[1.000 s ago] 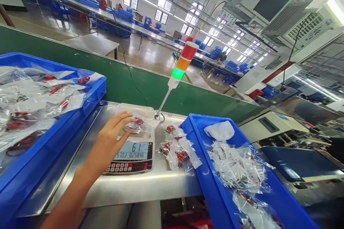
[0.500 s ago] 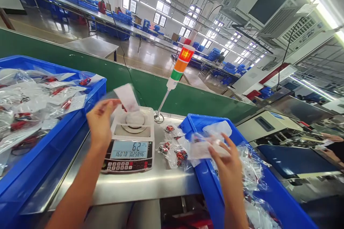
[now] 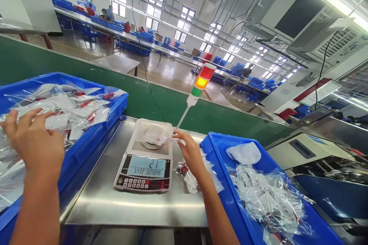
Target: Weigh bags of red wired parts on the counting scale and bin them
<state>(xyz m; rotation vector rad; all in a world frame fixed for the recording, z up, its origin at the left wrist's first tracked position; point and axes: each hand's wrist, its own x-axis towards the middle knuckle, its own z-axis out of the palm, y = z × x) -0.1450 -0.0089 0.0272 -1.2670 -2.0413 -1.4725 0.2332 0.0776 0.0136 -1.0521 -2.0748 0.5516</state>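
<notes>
My right hand pinches the edge of a clear plastic bag with its fingertips; the bag rests over the pan of a digital scale. The scale's display is lit with figures. My left hand, fingers apart, hovers at or just above the filled bags in the left blue bin; I see nothing held in it. Under and beside my right forearm, several small bags with red and dark parts lie on the metal table.
A right blue bin holds more filled bags and a whitish bag. Behind the scale rises a signal tower light, its amber section lit. A green partition runs along the back, with a machine at the right.
My left hand went from above the scale to the left bin and no longer holds a bag. My right hand moved from the right bin to the scale. The tower light changed from red to amber.
</notes>
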